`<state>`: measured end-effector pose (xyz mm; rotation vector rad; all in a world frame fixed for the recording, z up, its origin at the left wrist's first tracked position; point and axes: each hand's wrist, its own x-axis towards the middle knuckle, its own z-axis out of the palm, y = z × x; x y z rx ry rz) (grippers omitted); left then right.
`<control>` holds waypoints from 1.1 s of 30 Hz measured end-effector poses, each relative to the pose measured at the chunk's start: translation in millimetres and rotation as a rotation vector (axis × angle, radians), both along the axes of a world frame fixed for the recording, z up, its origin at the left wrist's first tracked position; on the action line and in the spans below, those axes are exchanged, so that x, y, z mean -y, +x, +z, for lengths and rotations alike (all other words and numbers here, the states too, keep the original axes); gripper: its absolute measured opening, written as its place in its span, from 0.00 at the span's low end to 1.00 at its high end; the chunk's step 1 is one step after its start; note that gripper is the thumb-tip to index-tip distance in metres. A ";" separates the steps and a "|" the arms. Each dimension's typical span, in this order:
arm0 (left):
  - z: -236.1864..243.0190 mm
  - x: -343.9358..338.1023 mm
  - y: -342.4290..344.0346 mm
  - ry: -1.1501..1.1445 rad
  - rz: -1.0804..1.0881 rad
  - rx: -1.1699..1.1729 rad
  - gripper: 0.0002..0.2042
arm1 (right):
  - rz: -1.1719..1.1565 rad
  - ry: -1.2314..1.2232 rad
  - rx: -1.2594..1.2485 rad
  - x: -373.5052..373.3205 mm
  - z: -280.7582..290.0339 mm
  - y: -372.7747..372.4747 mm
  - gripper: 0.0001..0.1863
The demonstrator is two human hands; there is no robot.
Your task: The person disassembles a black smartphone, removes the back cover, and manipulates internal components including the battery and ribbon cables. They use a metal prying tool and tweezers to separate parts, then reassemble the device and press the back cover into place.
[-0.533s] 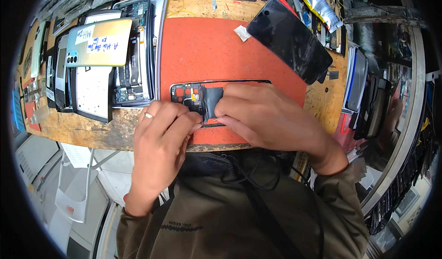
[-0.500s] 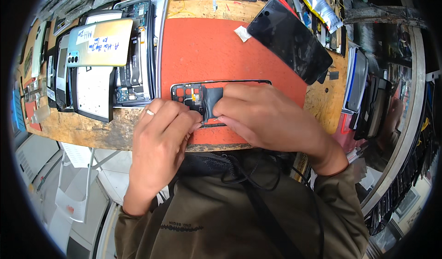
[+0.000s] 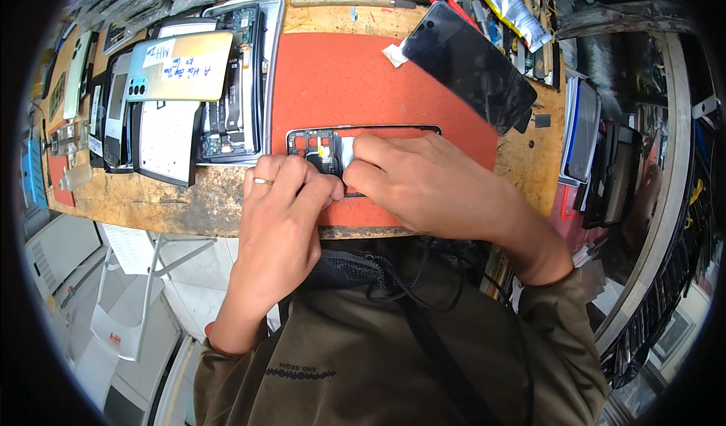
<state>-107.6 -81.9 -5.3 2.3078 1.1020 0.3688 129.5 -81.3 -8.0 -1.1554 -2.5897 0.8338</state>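
Note:
An opened phone frame (image 3: 302,140), thin and black-rimmed, lies lengthwise on the red work mat. Its left end shows cut-outs and a small board with a yellowish flex piece (image 3: 325,150). My left hand (image 3: 280,206), with a ring on one finger, is closed on the frame's near left edge. Over the middle of the frame, my right hand (image 3: 416,180) has its fingers pinched together, hiding what they hold. Beside those fingertips a pale grey piece (image 3: 348,150) shows, with a dark strip (image 3: 337,153) to its left. My right hand covers most of the frame's right half.
A dark phone screen (image 3: 469,63) lies at the back right of the red mat (image 3: 340,70), near a white scrap (image 3: 394,55). To the left, a tray (image 3: 274,55) holds phone parts and a yellowish phone back (image 3: 181,66). Tools and a tube (image 3: 514,10) crowd the far right.
A dark sheet over the frame's middle now shows only as a narrow strip, with a pale grey piece beside it. My left fingers have shifted slightly up and right along the frame.

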 end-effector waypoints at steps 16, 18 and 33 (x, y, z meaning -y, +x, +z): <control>-2.9 10.3 -2.0 0.087 0.163 0.245 0.05 | -0.215 0.006 -0.299 13.8 2.4 0.3 0.07; -4.1 16.9 3.5 0.006 0.241 0.386 0.05 | -0.253 -0.015 -0.382 18.0 9.5 -2.6 0.07; -18.7 23.3 18.6 -0.757 0.342 1.233 0.08 | -0.463 -0.188 -0.913 42.4 4.0 -29.7 0.03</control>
